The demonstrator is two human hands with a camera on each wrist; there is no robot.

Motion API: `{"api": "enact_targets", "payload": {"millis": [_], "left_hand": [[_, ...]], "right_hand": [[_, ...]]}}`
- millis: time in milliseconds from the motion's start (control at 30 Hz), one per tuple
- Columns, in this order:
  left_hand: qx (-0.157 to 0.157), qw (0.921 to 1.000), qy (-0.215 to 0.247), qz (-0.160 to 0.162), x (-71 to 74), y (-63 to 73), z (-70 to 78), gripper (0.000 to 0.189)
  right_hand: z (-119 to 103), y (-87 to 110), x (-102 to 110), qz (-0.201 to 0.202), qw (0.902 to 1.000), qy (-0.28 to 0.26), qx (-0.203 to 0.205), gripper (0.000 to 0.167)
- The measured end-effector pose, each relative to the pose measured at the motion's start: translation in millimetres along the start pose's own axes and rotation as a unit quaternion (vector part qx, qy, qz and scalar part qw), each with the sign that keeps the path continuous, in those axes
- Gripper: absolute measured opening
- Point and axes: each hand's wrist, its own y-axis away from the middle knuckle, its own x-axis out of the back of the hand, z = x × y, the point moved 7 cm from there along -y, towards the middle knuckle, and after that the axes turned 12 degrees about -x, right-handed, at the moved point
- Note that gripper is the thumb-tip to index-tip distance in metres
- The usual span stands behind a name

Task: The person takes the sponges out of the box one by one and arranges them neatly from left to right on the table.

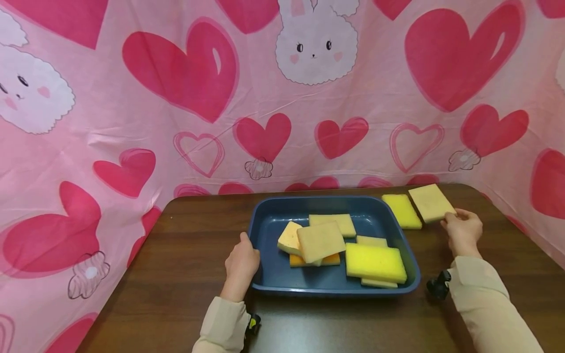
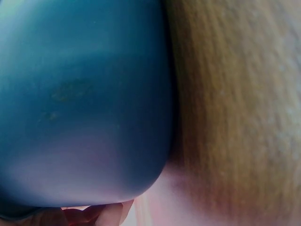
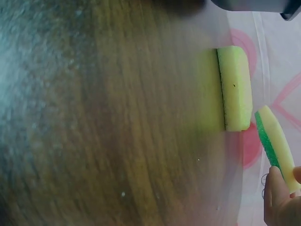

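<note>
Tray (image 1: 273, 275) | sponges (image 1: 321, 241) overlapping inside | right grip (image 1: 463, 229) holds pale sponge (image 1: 430, 203) outside

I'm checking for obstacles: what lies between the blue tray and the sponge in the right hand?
The head view shows one yellow sponge between the blue tray and the pale sponge in the right hand.

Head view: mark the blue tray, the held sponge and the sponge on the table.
Blue tray (image 1: 322, 278), head view, bare floor.
Held sponge (image 1: 430, 203), head view, broad face.
Table sponge (image 1: 402, 212), head view, top face.
</note>
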Motion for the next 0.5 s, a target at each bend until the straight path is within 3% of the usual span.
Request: {"api": "enact_targets", "payload": {"millis": [300,500], "left_hand": [[0.000,1.0000,0.002,0.003,-1.3,0.5,0.9,0.057],[0.002,1.0000,-0.004,0.002,-0.9,0.0,0.6,0.056]], "right_hand": [[2.5,-2.5,4.1,0.015,0.9999,0.006,-0.006,0.016],[5.6,-5.1,2.6,0.004,0.9995,-0.014,-0.026,0.016]]}}
